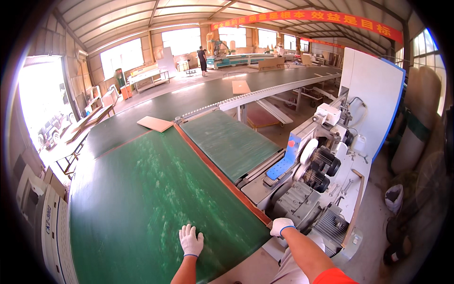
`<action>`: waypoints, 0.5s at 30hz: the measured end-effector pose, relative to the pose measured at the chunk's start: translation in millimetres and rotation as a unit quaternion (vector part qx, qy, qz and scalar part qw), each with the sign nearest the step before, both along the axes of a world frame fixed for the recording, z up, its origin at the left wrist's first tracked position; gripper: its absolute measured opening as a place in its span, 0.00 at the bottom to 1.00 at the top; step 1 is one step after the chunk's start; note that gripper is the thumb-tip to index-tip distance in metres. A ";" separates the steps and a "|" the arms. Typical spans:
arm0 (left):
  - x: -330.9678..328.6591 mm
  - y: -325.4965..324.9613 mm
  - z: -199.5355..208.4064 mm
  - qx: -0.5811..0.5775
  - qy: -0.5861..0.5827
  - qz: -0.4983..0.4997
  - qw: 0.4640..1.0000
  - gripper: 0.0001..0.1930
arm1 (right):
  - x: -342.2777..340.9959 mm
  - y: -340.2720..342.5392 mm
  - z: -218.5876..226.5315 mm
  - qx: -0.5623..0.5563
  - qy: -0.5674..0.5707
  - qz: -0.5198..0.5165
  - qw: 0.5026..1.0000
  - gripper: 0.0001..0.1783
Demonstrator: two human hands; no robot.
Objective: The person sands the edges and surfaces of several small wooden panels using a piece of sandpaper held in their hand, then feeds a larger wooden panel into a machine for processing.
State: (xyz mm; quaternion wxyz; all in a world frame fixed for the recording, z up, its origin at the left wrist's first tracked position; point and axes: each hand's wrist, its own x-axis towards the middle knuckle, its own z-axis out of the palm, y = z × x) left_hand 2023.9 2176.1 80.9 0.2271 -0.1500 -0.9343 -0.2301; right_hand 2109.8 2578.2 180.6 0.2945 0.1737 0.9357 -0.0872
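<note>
My left hand [191, 240], in a white work glove with a blue cuff, rests flat on the green conveyor belt [132, 203], its fingers spread. At the near end of a reddish-brown edge strip [222, 181] beside this belt, my right hand [282, 226] is closed round the strip's end; it wears a matching glove. Its fingertips are partly hidden. A light wooden panel [155, 124] lies at the belt's far edge, by the far end of the strip. Pale scuffs and dust streak the green surface.
Right of the strip stand a smaller green belt [231, 142] and a machine with grey motors [298, 203]. Wrenches [346, 187] lie on its bed. Another wooden panel [241, 87] sits on the long dark conveyor [198, 92]. A person [202, 60] stands far off.
</note>
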 end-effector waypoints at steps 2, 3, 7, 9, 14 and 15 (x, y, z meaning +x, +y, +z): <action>0.5 -3.3 -2.6 -0.004 0.001 0.008 1.000 0.22 | 0.2 -1.4 1.2 0.004 -0.001 0.008 1.000 0.21; 0.9 -3.4 -2.5 -0.003 0.001 0.008 1.000 0.22 | 0.7 -1.1 1.1 0.006 -0.001 0.009 1.000 0.21; 3.2 -2.4 0.8 -0.001 -0.007 0.005 1.000 0.22 | 2.7 -0.4 4.3 0.007 -0.008 0.006 1.000 0.21; 3.5 -2.8 0.5 -0.002 -0.005 0.005 1.000 0.22 | 2.8 0.5 3.5 0.010 -0.004 0.009 1.000 0.20; 6.3 -3.3 -3.5 -0.001 0.011 0.008 1.000 0.22 | 3.4 1.6 0.2 0.011 0.000 0.005 1.000 0.19; 6.7 -3.3 -3.6 -0.003 0.013 0.008 1.000 0.22 | 3.0 1.6 0.6 0.012 0.001 0.006 1.000 0.19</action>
